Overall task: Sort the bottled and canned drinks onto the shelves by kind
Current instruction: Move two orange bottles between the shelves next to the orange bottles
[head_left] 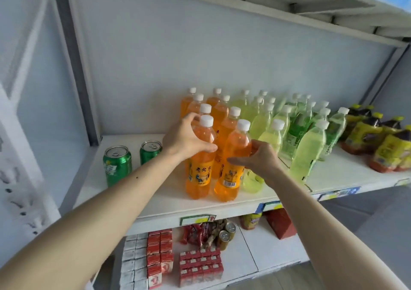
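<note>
- The clear plastic bottle under my left hand (185, 137) was filled orange (201, 156), with a white cap and an orange label bearing dark characters.
- The matching orange bottle at my right hand (259, 159) carried a white barcode patch (231, 163).
- The slim plastic bottles beside them were pale yellow-green (308, 154), white-capped.
- The two round metal cans (117, 165) were green with silver tops.
- The squat bottles at the far right (388, 154) were yellow, dark and red.
- The flat shelf board (155, 198) was white.

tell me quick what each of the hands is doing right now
Left hand: closed around the front left orange bottle.
Right hand: fingers on the front right orange bottle, grip only loose.
</note>
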Motion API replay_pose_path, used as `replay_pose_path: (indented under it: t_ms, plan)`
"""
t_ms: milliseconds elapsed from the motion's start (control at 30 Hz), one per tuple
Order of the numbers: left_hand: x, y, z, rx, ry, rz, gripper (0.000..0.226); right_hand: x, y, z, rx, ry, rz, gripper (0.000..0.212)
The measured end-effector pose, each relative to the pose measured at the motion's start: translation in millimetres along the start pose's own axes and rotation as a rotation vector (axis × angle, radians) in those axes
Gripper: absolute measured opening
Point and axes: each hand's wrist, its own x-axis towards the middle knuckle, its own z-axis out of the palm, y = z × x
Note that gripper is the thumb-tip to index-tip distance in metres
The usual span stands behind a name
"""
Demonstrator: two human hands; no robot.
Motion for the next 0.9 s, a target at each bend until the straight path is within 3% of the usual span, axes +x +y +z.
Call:
replay_pose_path:
  t_ms: [200,333,433,567,900]
  plan:
    - [-6,-11,7,-0.004,-0.034,0.016,0.084,0,9,5,0.041,-0.015,-0.034,0.056]
    - [-16,-20,14,-0.068,-0.007,0.066,0.078,-8,28,16,0.026,-0.030,-0.063,0.071]
    - [-25,-32,23,-0.095,-0.007,0.049,0.088,-13,49,23,0.010,-0.084,-0.050,0.077]
    - [-39,-53,37,-0.115,-0.028,-0.049,0.085,-14,73,33,-0.017,-0.096,-0.032,0.062]
    - [-53,-83,65,-0.017,-0.087,-0.110,0.078,-29,82,61,-0.069,0.161,-0.036,0.062]
